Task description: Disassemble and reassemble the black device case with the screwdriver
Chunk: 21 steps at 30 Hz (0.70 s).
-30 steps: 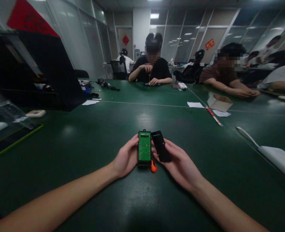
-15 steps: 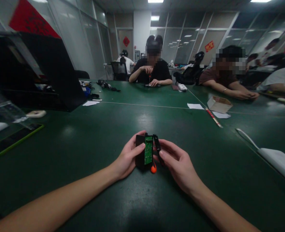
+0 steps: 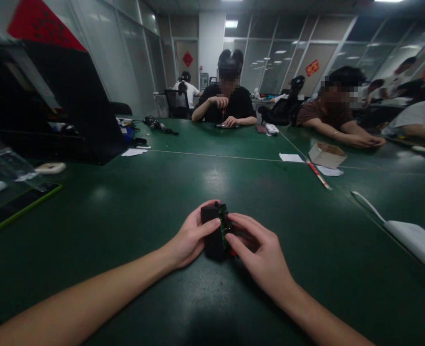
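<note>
Your left grip [image 3: 189, 238] is wrapped round the black box-shaped plastic case [image 3: 212, 244], long axis running near-to-far, flat green circuit board [image 3: 223, 231] facing your right grip [image 3: 264, 245]. That one's just right, fingers half-curled, thumb at the board; can't tell what it holds.

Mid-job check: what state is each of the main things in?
Black case: open toward the right, gripped by the left hand
Circuit board: partly exposed inside the case
Black cover: at the fingertips of the right hand, mostly hidden; fit unclear
Green-rimmed phone: flat, screen dark
Cardboard box: top open
</note>
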{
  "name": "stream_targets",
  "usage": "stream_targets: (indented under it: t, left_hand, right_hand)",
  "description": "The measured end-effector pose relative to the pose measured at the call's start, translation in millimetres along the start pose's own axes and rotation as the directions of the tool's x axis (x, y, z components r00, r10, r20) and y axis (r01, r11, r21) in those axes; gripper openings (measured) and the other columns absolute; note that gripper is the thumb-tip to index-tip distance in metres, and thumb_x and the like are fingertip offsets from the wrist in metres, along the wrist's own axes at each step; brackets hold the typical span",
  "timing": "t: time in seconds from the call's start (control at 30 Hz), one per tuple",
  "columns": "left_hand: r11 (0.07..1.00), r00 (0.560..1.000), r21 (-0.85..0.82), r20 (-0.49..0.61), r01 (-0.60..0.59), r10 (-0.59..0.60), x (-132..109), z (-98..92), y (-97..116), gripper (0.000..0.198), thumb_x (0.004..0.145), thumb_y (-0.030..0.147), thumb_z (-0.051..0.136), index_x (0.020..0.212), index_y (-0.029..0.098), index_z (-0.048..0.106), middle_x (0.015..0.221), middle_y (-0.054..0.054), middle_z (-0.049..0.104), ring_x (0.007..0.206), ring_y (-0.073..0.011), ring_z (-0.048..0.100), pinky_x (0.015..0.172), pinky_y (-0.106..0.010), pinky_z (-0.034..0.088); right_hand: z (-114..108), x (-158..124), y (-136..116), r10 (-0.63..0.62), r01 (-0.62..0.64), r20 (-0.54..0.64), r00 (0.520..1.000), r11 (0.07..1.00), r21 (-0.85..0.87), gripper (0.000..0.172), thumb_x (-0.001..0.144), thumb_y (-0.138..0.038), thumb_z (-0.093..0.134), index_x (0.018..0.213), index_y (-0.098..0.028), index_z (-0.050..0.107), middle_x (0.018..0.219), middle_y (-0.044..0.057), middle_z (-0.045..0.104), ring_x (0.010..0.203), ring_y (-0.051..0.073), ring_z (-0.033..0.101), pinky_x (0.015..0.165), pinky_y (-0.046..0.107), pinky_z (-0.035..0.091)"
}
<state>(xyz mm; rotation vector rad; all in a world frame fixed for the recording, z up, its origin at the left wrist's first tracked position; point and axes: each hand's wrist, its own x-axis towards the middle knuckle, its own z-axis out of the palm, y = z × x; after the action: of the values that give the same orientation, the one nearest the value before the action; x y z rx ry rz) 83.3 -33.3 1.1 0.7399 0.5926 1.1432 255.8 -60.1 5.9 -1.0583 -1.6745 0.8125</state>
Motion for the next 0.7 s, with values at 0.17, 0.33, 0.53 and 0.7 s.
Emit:
stream_targets:
  t: [0.17,0.33,0.53,0.7]
  left_hand:
    - [0.999,0.999,-0.002,0.032,-0.032,0.032,-0.4,-0.7,-4.0,0.044,0.075,0.017,0.077,0.114,0.020,0.057,0.107,-0.004,0.063,0.098,-0.0163,0.059,0.089,-0.029,0.045]
    - [1.000,0.999,-0.011,0.042,-0.015,0.015,-2.3,-1.4,-4.8,0.046,0.076,0.017,0.077,0.115,0.022,0.054,0.112,-0.004,0.062,0.102,-0.0173,0.059,0.092,-0.030,0.043]
    - [1.000,0.999,0.001,0.034,-0.019,0.019,-4.5,0.0,-5.0,0.046,0.076,0.018,0.077,0.114,0.024,0.053,0.107,-0.002,0.063,0.099,-0.0162,0.060,0.091,-0.030,0.044]
    - [0.997,0.995,0.048,0.073,-0.068,0.065,-2.8,1.3,-5.6,0.042,0.075,0.020,0.077,0.110,0.022,0.054,0.107,-0.004,0.064,0.101,-0.0187,0.061,0.095,-0.033,0.044]
  right_hand:
    - [-0.6,1.1,0.5,-0.121,0.117,-0.015,0.993,0.981,-0.154,0.033,0.087,-0.023,0.067,0.120,-0.025,0.068,0.124,0.007,0.065,0.112,0.023,0.063,0.100,0.041,0.052]
    - [1.2,-0.3,-2.1,-0.119,0.120,0.016,0.993,0.980,-0.157,0.034,0.089,-0.022,0.065,0.123,-0.025,0.067,0.126,0.007,0.062,0.112,0.022,0.062,0.100,0.039,0.052]
    - [4.2,-2.8,-2.9,-0.137,0.146,0.071,0.988,0.978,-0.146,0.037,0.092,-0.021,0.060,0.129,-0.024,0.062,0.126,0.007,0.058,0.115,0.021,0.059,0.101,0.036,0.051]
    - [4.1,-3.9,-5.7,-0.213,0.226,0.081,0.974,0.946,-0.232,0.038,0.091,-0.019,0.061,0.130,-0.022,0.062,0.125,0.009,0.058,0.116,0.022,0.056,0.101,0.037,0.049]
